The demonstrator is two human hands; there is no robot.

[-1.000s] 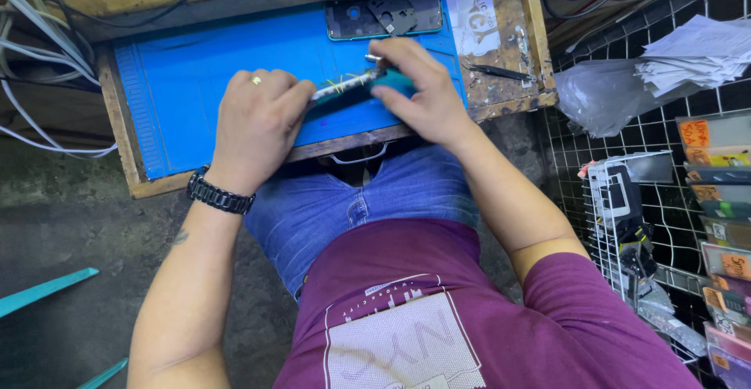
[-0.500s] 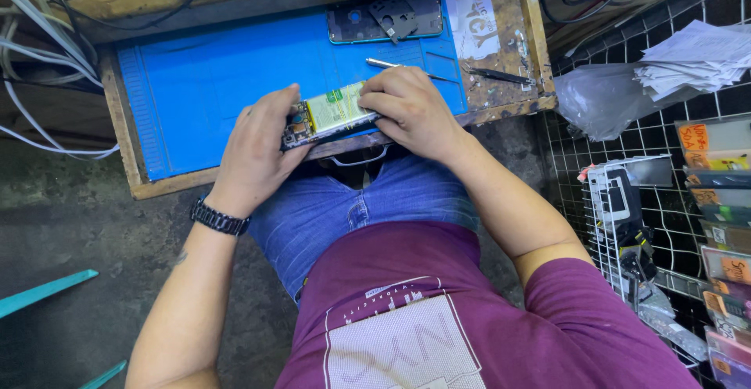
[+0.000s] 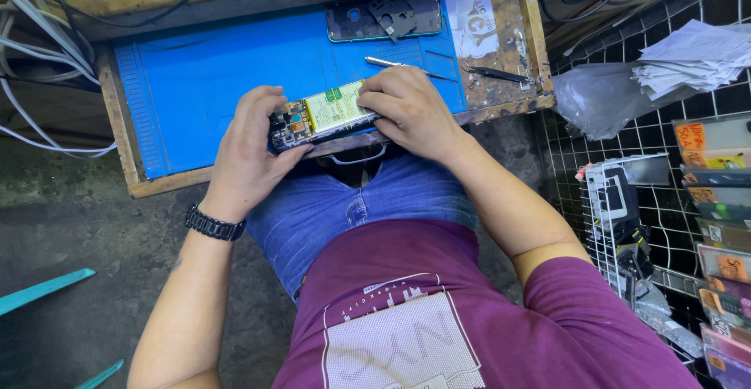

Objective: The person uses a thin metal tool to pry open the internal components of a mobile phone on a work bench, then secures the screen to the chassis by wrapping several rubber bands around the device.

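Both the left hand [image 3: 250, 142] and right hand [image 3: 407, 107] grip the opened phone [image 3: 321, 115] at the blue mat's [image 3: 195, 76] near edge; probably best held level, fingers off the exposed board.

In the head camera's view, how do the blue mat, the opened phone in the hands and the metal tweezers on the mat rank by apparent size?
1. blue mat, by far the largest.
2. opened phone, held by the left hand and right hand.
3. metal tweezers, the slimmest.
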